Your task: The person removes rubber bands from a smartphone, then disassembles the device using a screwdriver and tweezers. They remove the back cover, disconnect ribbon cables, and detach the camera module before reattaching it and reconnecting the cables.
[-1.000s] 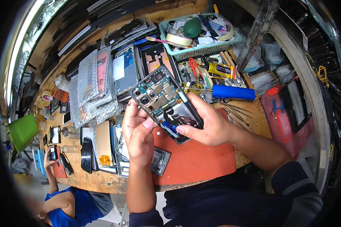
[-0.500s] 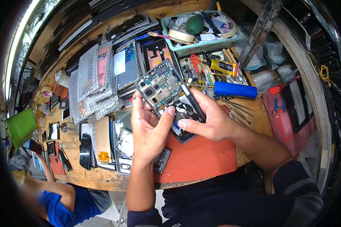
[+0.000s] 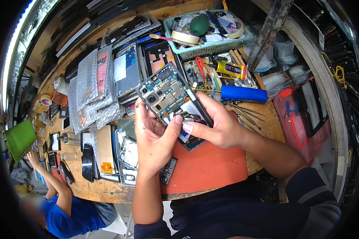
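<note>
An opened smartphone (image 3: pixel 163 92) with its back off is held tilted above the orange-red mat (image 3: pixel 215 169). Its circuit board and cameras show at the upper end, and a black, round-coiled part covers the lower end. My left hand (image 3: pixel 157 137) grips the phone's left side, with the thumb laid over the lower middle. On the right side, my right hand (image 3: pixel 217 125) is closed round the frame, its thumb tip almost touching the left thumb. Fingers beneath the phone are hidden. Beside my left wrist, a dark phone part (image 3: pixel 168 171) lies at the mat's edge.
Behind the phone stands a green basket (image 3: pixel 215 48) of tapes and odds and ends. A blue-handled screwdriver (image 3: pixel 244 94) and a yellow-black tube (image 3: pixel 230 69) lie to the right. Bubble-wrapped panels (image 3: pixel 84 85) are stacked left. A co-worker in a blue shirt (image 3: pixel 74 215) sits at far left.
Both thumbs have drawn closer together over the phone's lower part. The whole view has shifted slightly left. The co-worker's hand has moved up to the green object, and the dark item it held no longer shows.
</note>
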Tool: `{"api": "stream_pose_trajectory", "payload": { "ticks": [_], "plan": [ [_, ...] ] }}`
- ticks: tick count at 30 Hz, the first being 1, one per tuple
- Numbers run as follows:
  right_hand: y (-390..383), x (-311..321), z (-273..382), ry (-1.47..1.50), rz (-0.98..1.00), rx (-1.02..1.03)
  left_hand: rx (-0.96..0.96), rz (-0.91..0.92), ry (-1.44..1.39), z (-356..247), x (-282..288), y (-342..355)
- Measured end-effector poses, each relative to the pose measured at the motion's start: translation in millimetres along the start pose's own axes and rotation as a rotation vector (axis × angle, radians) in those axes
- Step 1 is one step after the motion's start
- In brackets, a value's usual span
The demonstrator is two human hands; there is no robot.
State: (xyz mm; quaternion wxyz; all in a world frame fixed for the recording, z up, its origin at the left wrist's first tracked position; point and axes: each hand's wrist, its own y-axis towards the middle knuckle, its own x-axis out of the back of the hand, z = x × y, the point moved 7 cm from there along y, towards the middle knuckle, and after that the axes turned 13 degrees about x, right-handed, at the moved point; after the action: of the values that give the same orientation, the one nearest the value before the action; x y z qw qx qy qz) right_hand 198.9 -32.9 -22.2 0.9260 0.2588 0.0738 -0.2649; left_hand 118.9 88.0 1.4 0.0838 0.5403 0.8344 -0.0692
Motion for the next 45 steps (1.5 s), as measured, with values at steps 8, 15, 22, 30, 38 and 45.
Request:
{"api": "stream_pose_trajectory", "payload": {
  "ticks": [8, 15, 22, 30, 38, 45],
  "plan": [
    [0, 4, -1, -0.117, -0.019, 0.026, -0.016, -0.014, -0.048, 1, -1, -2],
    [-2, 3, 4, -0.292, -0.023, 0.07, -0.041, -0.122, -0.058, 3, 7, -2],
    [-5, 4, 7, -0.341, 0.048, 0.078, -0.066, -0.133, -0.056, 3, 5, -4],
    [6, 30, 7, -0.187, -0.09, 0.03, 0.008, -0.066, 0.076, 10, -3, -5],
    [6, 32, -2, -0.362, -0.044, 0.091, 0.038, -0.037, 0.147, 17, -8, -4],
    [5, 25, 11, -0.623, -0.054, 0.252, 0.022, -0.046, 0.197, 16, -9, -7]
  ]
}}
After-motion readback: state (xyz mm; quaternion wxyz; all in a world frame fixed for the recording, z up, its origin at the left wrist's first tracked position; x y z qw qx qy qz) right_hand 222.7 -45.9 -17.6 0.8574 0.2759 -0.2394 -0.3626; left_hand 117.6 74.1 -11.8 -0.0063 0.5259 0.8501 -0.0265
